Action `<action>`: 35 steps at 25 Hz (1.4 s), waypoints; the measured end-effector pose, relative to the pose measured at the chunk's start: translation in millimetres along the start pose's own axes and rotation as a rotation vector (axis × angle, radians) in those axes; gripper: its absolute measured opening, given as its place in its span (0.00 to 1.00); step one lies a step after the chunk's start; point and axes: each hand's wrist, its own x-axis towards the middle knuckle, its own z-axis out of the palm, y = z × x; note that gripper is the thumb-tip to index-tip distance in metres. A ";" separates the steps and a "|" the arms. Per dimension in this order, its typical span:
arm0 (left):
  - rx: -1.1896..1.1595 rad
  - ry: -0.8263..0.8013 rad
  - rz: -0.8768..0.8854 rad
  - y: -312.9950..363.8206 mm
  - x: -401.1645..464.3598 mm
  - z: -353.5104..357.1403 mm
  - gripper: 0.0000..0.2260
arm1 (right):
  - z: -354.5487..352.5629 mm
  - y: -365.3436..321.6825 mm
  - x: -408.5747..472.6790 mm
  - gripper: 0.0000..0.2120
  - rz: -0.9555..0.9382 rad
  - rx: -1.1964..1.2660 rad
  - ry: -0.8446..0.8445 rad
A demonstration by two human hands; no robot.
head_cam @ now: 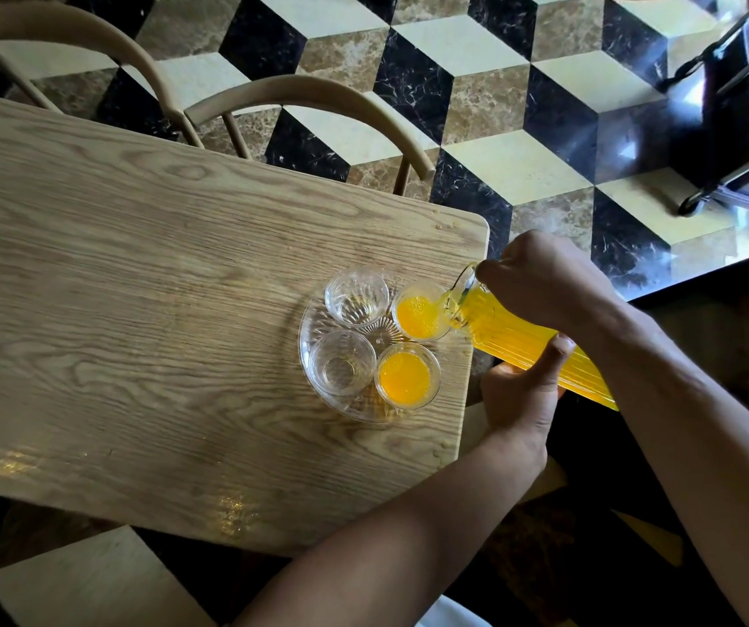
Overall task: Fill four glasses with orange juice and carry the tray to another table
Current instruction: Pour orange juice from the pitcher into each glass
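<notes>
A round clear glass tray (314, 402) sits near the right end of the wooden table (137, 287) and carries several glasses. The near right glass (405, 376) holds orange juice. Juice is streaming into the far right glass (418, 316) from a ribbed glass pitcher (517, 341), which is tilted spout-down over it. The far left glass (355, 297) and near left glass (342, 368) are empty. My right hand (544, 278) grips the pitcher near its neck. My left hand (522, 391) supports the pitcher's body from below.
Two curved wooden chair backs (309, 95) stand along the table's far edge. The floor is patterned in black, cream and brown tiles. A metal-framed cart (734, 129) stands at the far right. The table's right edge lies just beside the tray.
</notes>
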 end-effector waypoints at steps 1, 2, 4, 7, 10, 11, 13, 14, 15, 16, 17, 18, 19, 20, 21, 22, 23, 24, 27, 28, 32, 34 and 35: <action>-0.001 0.004 0.001 1.8 -0.7 -0.4 0.38 | 0.4 -0.5 0.4 0.21 -0.001 0.004 0.001; 0.000 0.005 0.005 3.8 -1.9 -0.8 0.39 | 1.0 -0.8 0.8 0.21 -0.001 0.009 0.001; 0.005 -0.003 0.005 7.1 -4.1 -1.8 0.39 | 1.7 -0.5 1.2 0.21 -0.005 0.019 0.003; 0.028 -0.017 0.008 12.3 -8.0 -3.7 0.40 | 2.2 1.5 1.9 0.20 -0.002 0.050 0.000; 0.093 0.009 0.035 18.5 -9.0 -8.9 0.42 | 4.0 3.0 3.1 0.20 0.011 0.103 -0.004; 0.114 0.026 0.048 20.0 -9.3 -11.5 0.44 | 5.1 3.7 3.1 0.19 0.017 0.123 -0.006; 0.151 0.056 0.082 22.8 -11.2 -16.2 0.45 | 8.2 4.4 2.4 0.19 0.027 0.169 -0.010; 0.164 0.061 0.099 24.1 -12.9 -18.3 0.45 | 9.8 4.4 1.8 0.18 0.027 0.187 -0.010; 0.170 0.059 0.113 25.6 -14.8 -20.5 0.44 | 11.1 3.9 1.2 0.18 0.024 0.198 -0.007; 0.174 0.055 0.125 26.7 -15.3 -22.4 0.44 | 11.7 2.9 0.6 0.18 0.020 0.204 -0.001; 0.177 0.050 0.136 28.3 -16.5 -23.8 0.44 | 11.8 1.7 -0.1 0.18 0.015 0.208 0.004; 0.179 0.051 0.147 29.8 -17.2 -24.5 0.43 | 11.4 0.1 -0.4 0.18 0.008 0.214 0.008; 0.178 0.054 0.157 31.9 -18.0 -25.5 0.43 | 10.9 -1.9 -0.3 0.18 0.000 0.220 0.011; 0.176 0.057 0.167 33.6 -19.1 -26.3 0.43 | 10.3 -3.9 -0.2 0.18 -0.007 0.224 0.013; 0.172 0.059 0.175 35.3 -19.9 -27.0 0.43 | 9.7 -6.0 0.3 0.17 -0.015 0.227 0.015; 0.168 0.062 0.181 37.6 -20.2 -27.7 0.43 | 9.2 -8.3 0.8 0.18 -0.022 0.234 0.015; 0.166 0.065 0.186 40.3 -21.4 -28.8 0.43 | 9.3 -10.7 1.2 0.18 -0.029 0.244 0.011; 0.167 0.070 0.194 43.1 -22.0 -30.0 0.43 | 8.7 -13.5 1.5 0.18 -0.038 0.252 0.007; 0.180 0.100 0.208 48.7 -21.8 -34.2 0.44 | 7.6 -22.4 2.5 0.19 -0.059 0.262 0.002; 0.180 0.109 0.209 50.1 -21.3 -35.7 0.44 | 7.5 -26.1 2.5 0.19 -0.065 0.259 -0.004; 0.167 0.129 0.212 56.7 -17.9 -42.7 0.43 | 7.9 -43.2 2.9 0.18 -0.099 0.225 -0.015; 0.163 0.133 0.210 58.9 -16.3 -45.8 0.43 | 7.8 -50.4 2.9 0.18 -0.105 0.203 -0.019; 0.160 0.137 0.210 59.9 -15.6 -47.8 0.43 | 8.0 -53.9 3.2 0.18 -0.108 0.192 -0.021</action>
